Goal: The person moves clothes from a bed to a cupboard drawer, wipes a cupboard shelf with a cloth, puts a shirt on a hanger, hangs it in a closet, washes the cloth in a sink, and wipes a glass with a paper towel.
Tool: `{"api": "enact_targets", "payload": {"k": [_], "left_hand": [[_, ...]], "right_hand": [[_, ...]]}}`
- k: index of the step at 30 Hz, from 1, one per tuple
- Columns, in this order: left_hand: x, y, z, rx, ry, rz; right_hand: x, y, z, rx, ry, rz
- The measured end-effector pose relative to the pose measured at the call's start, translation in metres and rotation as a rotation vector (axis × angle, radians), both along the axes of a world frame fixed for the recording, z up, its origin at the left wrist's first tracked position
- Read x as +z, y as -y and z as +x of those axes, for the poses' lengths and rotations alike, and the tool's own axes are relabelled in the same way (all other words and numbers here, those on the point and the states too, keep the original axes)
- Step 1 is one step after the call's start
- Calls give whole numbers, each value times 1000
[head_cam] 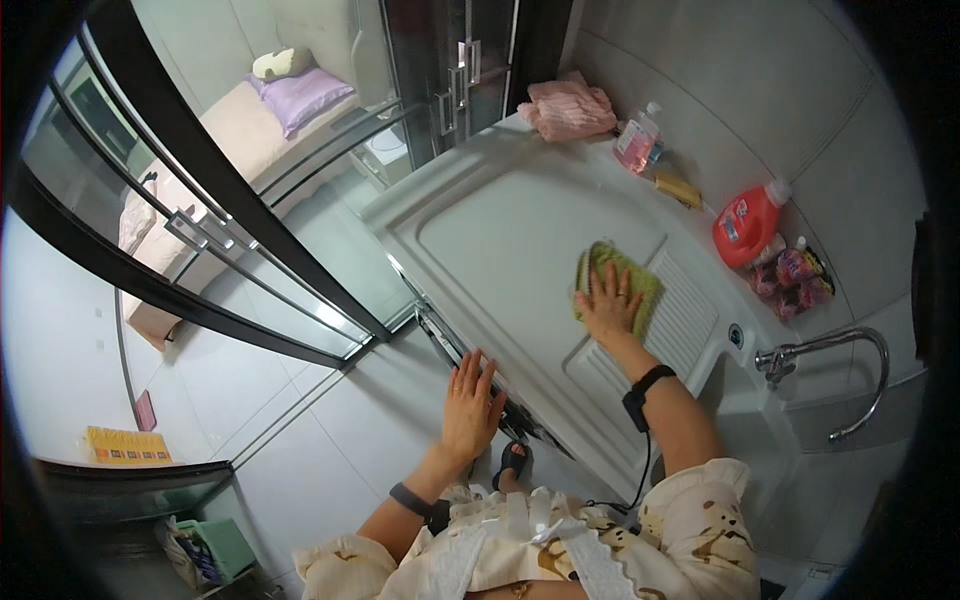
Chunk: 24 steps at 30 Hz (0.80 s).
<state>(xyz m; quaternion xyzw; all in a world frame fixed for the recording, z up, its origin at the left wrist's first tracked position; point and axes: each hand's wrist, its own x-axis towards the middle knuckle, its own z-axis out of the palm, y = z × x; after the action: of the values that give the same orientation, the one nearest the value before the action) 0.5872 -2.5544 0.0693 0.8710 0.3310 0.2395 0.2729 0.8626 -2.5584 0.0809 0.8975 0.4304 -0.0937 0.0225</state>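
My right hand lies flat, fingers spread, on a folded green cloth. It presses the cloth against the white counter, beside the ribbed washboard part of the same slab. Near the counter's front edge is my left hand, palm down with its fingers extended and holding nothing. Whether its fingertips touch the edge, I cannot tell. A dark band sits on each wrist, and a black cable hangs from the right one.
Along the wall stand a pink towel, a pump bottle, a yellow sponge, a red detergent jug and several pink packs. A chrome faucet arches over the sink at right. Black-framed glass doors stand at left.
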Motion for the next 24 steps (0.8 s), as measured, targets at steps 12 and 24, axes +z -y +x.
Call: {"api": "enact_targets", "payload": {"k": [12, 24], "left_hand": [[-40, -6, -35, 83, 89, -125], [-69, 22, -112, 407, -25, -141]], "right_hand": [[-69, -28, 89, 474, 390, 235], [-35, -174, -25, 771, 979, 257]]}}
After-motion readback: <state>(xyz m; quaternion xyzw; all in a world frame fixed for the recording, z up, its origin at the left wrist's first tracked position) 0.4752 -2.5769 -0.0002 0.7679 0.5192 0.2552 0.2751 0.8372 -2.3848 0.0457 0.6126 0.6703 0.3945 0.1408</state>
